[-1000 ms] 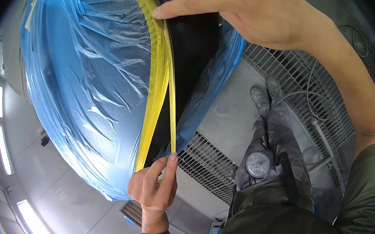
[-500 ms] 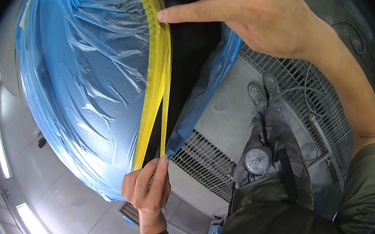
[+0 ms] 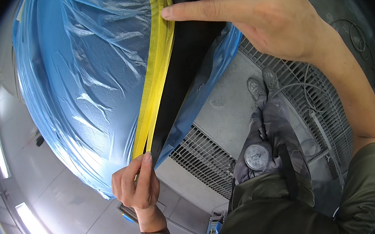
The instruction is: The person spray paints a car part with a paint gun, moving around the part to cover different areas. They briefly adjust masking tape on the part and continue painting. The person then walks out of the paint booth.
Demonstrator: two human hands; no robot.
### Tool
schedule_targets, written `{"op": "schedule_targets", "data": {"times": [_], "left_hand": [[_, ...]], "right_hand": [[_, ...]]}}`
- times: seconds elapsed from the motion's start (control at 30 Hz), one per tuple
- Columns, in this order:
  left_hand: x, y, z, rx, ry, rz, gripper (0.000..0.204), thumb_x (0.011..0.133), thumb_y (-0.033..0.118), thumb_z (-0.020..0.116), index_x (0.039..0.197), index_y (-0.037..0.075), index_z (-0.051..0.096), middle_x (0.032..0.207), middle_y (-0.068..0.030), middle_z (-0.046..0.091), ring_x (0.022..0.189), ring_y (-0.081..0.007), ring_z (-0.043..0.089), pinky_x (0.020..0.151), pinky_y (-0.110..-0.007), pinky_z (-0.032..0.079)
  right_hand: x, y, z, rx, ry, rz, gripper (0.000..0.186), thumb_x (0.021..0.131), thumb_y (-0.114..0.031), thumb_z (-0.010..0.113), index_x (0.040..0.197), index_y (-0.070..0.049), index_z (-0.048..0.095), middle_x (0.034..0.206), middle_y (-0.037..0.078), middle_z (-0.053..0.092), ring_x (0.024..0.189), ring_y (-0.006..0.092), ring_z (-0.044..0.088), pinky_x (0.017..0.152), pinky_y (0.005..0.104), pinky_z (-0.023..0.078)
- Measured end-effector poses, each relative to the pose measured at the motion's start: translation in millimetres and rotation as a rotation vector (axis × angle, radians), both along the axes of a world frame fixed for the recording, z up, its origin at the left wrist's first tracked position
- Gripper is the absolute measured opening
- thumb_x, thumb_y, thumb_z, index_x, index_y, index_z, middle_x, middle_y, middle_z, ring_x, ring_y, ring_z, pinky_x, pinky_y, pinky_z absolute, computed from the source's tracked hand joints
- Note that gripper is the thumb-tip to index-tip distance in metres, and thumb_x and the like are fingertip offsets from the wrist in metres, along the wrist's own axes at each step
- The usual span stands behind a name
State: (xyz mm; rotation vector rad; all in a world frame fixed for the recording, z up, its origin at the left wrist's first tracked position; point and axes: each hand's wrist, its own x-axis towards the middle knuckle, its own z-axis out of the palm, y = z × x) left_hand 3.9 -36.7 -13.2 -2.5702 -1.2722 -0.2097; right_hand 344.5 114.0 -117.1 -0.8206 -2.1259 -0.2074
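Yellow tape (image 3: 154, 79) now lies flatter — blue plastic sheet (image 3: 88, 81) beside, floor grate (image 3: 201, 156) below.

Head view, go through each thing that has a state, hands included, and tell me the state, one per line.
Yellow tape: stretched taut along the film edge beside the black panel.
Blue film: wrinkled, draped over the rounded body.
Black panel: bare, uncovered strip.
Left hand: pinch grip shut on the tape's lower end.
Right hand: open, forefinger pressing the tape at the top.
Gauge: hanging at the waist.
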Motion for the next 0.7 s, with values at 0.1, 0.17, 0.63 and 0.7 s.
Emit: {"op": "schedule_targets", "data": {"times": [0.1,0.17,0.63,0.7], "left_hand": [[-3.7,0.7,0.5,0.026,-0.008,0.013,0.027,0.081,-0.007,0.080,0.105,0.006,0.079,0.091,-0.0077,0.072,0.077,-0.0196,0.064,0.060,-0.028,0.047],[-5.5,0.8,0.4,0.027,-0.008,0.017,0.027,0.082,-0.007,0.079,0.105,0.006,0.079,0.091,-0.0077,0.072,0.077,-0.0195,0.064,0.060,-0.028,0.047],[-4.4,-1.1,-3.7,0.003,-0.024,0.001,0.025,0.082,-0.007,0.079,0.103,0.006,0.080,0.090,-0.0083,0.072,0.077,-0.0192,0.065,0.060,-0.027,0.047],[-5.8,-1.5,-3.0,0.009,-0.025,0.012,0.025,0.082,-0.008,0.079,0.103,0.006,0.080,0.090,-0.0085,0.071,0.077,-0.0192,0.065,0.060,-0.027,0.048]], "right_hand": [[-8.2,22.7,-13.6,0.265,0.031,-0.008,0.042,0.070,-0.002,0.070,0.109,-0.013,0.081,0.145,0.009,0.051,0.134,0.0280,0.041,0.110,0.0503,0.023],[-9.8,22.6,-17.4,0.300,0.067,0.007,0.041,0.070,-0.003,0.070,0.108,-0.012,0.081,0.145,0.009,0.052,0.133,0.0278,0.042,0.110,0.0503,0.024],[-16.3,8.9,-22.6,0.268,0.113,0.030,0.031,0.078,-0.012,0.067,0.105,-0.015,0.082,0.142,0.007,0.056,0.128,0.0258,0.046,0.109,0.0494,0.025],[-16.5,7.3,-24.9,0.296,0.074,0.021,0.030,0.079,-0.015,0.067,0.105,-0.016,0.082,0.142,0.006,0.057,0.128,0.0255,0.046,0.109,0.0501,0.024]]}}
